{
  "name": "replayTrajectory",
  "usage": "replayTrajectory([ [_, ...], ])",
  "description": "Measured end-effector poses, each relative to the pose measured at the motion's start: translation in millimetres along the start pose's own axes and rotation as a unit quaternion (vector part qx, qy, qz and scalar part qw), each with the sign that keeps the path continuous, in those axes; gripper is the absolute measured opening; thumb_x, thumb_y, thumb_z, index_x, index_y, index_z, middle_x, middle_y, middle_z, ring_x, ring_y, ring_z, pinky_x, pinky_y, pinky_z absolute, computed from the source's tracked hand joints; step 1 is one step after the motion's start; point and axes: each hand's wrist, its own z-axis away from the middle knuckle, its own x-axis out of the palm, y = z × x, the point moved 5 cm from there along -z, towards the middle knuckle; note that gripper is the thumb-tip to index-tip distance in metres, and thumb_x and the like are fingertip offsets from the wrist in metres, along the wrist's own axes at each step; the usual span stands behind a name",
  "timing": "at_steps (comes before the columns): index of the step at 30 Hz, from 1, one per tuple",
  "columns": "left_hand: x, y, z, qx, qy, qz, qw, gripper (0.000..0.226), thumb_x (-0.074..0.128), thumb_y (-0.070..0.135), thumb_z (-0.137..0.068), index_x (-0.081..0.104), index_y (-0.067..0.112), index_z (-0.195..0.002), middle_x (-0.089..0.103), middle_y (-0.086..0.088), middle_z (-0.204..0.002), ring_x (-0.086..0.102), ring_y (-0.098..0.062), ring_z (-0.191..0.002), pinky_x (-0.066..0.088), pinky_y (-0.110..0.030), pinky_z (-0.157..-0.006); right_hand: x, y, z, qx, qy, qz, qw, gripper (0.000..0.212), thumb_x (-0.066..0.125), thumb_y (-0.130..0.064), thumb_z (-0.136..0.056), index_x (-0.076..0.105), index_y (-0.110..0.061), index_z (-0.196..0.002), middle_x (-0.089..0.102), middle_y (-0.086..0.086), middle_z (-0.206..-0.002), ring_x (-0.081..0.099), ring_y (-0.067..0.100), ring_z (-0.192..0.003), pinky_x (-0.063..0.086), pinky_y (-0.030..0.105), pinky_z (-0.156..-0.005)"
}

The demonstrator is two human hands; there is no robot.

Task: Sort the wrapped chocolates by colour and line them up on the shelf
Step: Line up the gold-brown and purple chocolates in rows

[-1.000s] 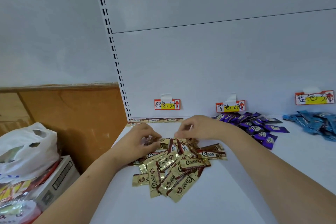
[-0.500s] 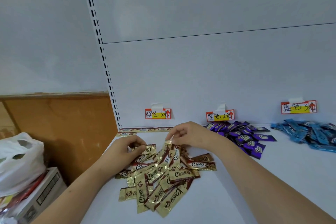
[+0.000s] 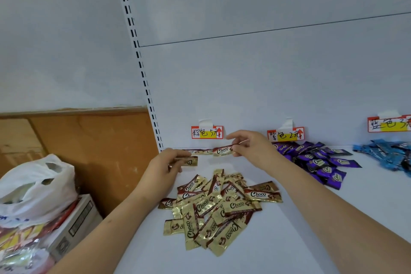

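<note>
The left hand point(image 3: 163, 165) is pinching one gold chocolate point(image 3: 189, 161) above the white shelf point(image 3: 289, 240), fingers curled around it. The right hand point(image 3: 253, 145) is pinching another gold chocolate point(image 3: 223, 150) near the back row point(image 3: 200, 151), while the gold pile point(image 3: 213, 209) is lying between both forearms, with the purple pile point(image 3: 315, 160) sitting rightward.

Both bare forearms reached forward, converging. The left hand point(image 3: 163, 165) curled, thumb and fingers pinching a gold wrapped chocolate point(image 3: 188, 161) that jutted rightward past its fingertips. The right hand point(image 3: 250, 147) pinched another chocolate point(image 3: 223, 150) extending leftward from its fingertips.
</note>
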Motion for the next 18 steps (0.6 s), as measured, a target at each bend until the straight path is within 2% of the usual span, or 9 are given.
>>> replayTrajectory([
  [4, -2, -3, 1, -0.026, 0.009, 0.013, 1.000, 0.032, 0.055, 0.007, -0.097, 0.066, 0.030, -0.116, 0.061, 0.014, -0.107, 0.062, 0.003, -0.087, 0.051, -0.016, -0.080, 8, 2, -1, -0.004, -0.023, 0.028, 0.999, 0.036, 0.062, 0.004, -0.089, 0.071, -0.030, -0.100, 0.062, 0.000, -0.093, 0.069, 0.015, -0.081, 0.057, 0.042, -0.089],
  [6, -1, -4, 0, -0.036, 0.004, 0.002, 0.999, 0.032, 0.059, 0.012, -0.095, 0.066, 0.031, -0.121, 0.061, 0.014, -0.110, 0.061, 0.003, -0.090, 0.050, -0.015, -0.083, 9, 2, 1, -0.007, -0.027, 0.073, 0.997, 0.036, 0.063, 0.000, -0.089, 0.072, -0.032, -0.101, 0.064, -0.003, -0.094, 0.067, 0.016, -0.083, 0.057, 0.033, -0.082],
  [8, 2, -6, -2, -0.044, -0.015, -0.036, 0.998, 0.035, 0.064, 0.021, -0.093, 0.063, 0.034, -0.126, 0.058, 0.016, -0.115, 0.056, 0.005, -0.093, 0.044, -0.006, -0.079, 12, -1, 5, -0.022, -0.035, 0.168, 0.985, 0.032, 0.062, -0.005, -0.091, 0.071, -0.033, -0.105, 0.064, -0.005, -0.101, 0.062, 0.012, -0.086, 0.048, 0.020, -0.074],
  [10, 6, -6, -4, -0.041, -0.036, -0.070, 0.996, 0.037, 0.065, 0.025, -0.092, 0.062, 0.034, -0.128, 0.057, 0.017, -0.119, 0.054, 0.003, -0.097, 0.041, -0.007, -0.084, 16, -3, 7, -0.046, -0.045, 0.236, 0.970, 0.028, 0.061, -0.009, -0.093, 0.071, -0.031, -0.108, 0.062, -0.004, -0.108, 0.057, 0.011, -0.094, 0.042, 0.020, -0.080],
  [12, 8, -5, -5, -0.032, -0.041, -0.084, 0.995, 0.033, 0.065, 0.023, -0.092, 0.065, 0.034, -0.123, 0.059, 0.019, -0.117, 0.055, 0.002, -0.102, 0.044, -0.016, -0.092, 21, -4, 8, -0.058, -0.060, 0.266, 0.960, 0.027, 0.061, -0.011, -0.093, 0.069, -0.029, -0.112, 0.060, -0.003, -0.109, 0.054, 0.010, -0.093, 0.039, 0.020, -0.078],
  [16, 4, -4, -7, -0.010, -0.005, -0.052, 0.999, 0.022, 0.066, 0.014, -0.090, 0.073, 0.033, -0.099, 0.065, 0.020, -0.101, 0.058, 0.006, -0.093, 0.048, -0.014, -0.080, 24, -7, 7, -0.087, -0.068, 0.306, 0.946, 0.025, 0.059, -0.013, -0.094, 0.069, -0.027, -0.112, 0.060, -0.002, -0.109, 0.050, 0.008, -0.088, 0.038, 0.018, -0.074],
  [18, 6, -7, -8, -0.011, -0.027, -0.055, 0.998, 0.021, 0.066, 0.019, -0.089, 0.073, 0.038, -0.096, 0.061, 0.022, -0.106, 0.054, 0.005, -0.101, 0.043, -0.016, -0.087, 25, -7, 6, -0.091, -0.071, 0.318, 0.941, 0.025, 0.058, -0.016, -0.095, 0.069, -0.026, -0.115, 0.060, -0.002, -0.111, 0.050, 0.008, -0.091, 0.039, 0.020, -0.080],
])
